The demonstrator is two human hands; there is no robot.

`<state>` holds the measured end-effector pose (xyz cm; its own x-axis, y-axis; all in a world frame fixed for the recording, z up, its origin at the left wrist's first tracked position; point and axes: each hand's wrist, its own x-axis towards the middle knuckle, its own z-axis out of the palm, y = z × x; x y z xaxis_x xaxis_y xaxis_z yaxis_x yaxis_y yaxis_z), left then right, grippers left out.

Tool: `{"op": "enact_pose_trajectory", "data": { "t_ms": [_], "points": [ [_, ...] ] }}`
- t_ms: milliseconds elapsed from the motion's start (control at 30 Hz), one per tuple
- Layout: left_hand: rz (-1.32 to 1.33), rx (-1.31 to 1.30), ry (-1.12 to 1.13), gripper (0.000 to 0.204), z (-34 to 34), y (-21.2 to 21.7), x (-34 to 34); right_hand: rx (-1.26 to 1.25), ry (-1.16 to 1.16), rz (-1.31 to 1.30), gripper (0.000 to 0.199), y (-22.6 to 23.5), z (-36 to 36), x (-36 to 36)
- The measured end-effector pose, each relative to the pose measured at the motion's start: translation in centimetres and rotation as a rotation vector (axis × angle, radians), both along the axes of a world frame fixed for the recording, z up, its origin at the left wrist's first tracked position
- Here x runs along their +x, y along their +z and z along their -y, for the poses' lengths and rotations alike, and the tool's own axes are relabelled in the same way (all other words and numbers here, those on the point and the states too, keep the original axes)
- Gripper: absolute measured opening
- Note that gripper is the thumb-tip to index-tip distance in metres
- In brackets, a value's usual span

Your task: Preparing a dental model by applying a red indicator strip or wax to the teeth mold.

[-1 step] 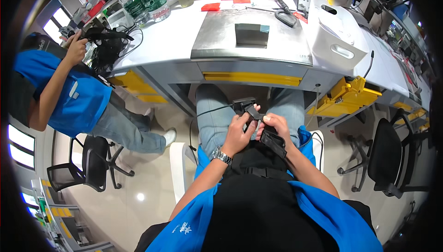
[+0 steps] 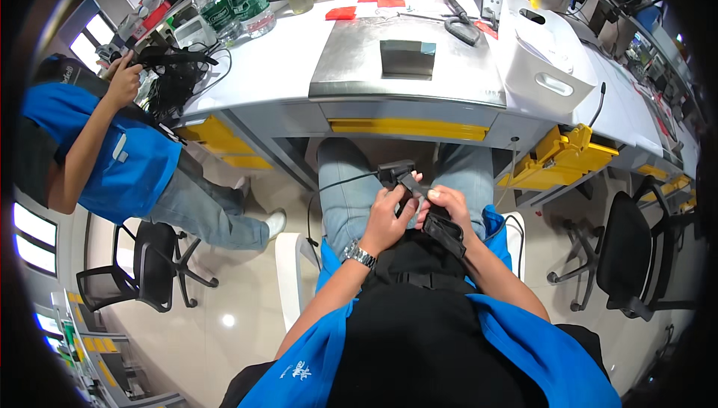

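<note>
Above my lap, my left hand [image 2: 384,223] is closed on a dark strap [image 2: 410,181], just below a small black device [image 2: 396,169] with a cable running off to the left. My right hand [image 2: 453,207] pinches the same strap from the other side, thumb on top. Beneath the right fingers hangs a wide black band [image 2: 445,233]. Both hands are close together, nearly touching, and part of the strap is hidden between their fingers.
In front stands a white desk holding a metal plate [image 2: 336,60] with a square recess, a black-handled tool [image 2: 455,5], a white bin [image 2: 553,56] and water bottles [image 2: 250,0]. A co-worker [image 2: 127,146] stands at left. Office chairs [image 2: 153,262] flank me.
</note>
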<state>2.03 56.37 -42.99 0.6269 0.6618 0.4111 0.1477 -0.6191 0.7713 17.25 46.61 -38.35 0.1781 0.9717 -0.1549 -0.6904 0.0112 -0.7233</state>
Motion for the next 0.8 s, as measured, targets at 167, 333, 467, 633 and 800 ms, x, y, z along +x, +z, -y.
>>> {"op": "enact_pose_trajectory", "data": {
  "t_ms": [167,333,467,633,800],
  "points": [
    [-0.047,0.083,0.014,0.029,0.1,-1.3,-0.7,0.038,0.034,0.075,0.022,1.5,0.5,1.0],
    [0.002,-0.104,0.075,0.027,-0.2,-1.9,-1.1,-0.102,0.046,0.028,0.026,0.6,-2.1,0.5],
    [0.217,-0.696,0.031,0.03,-1.0,-0.9,-1.3,-0.094,0.187,0.151,0.033,2.1,-3.7,0.3],
    [0.455,-1.022,0.109,0.035,-1.7,-0.7,-1.7,-0.218,0.192,0.243,0.034,-0.6,-5.2,1.2],
    [0.479,-1.064,0.145,0.033,-1.9,0.0,-1.1,-0.016,0.147,0.789,0.032,-3.3,-6.3,1.5]
  ]
}}
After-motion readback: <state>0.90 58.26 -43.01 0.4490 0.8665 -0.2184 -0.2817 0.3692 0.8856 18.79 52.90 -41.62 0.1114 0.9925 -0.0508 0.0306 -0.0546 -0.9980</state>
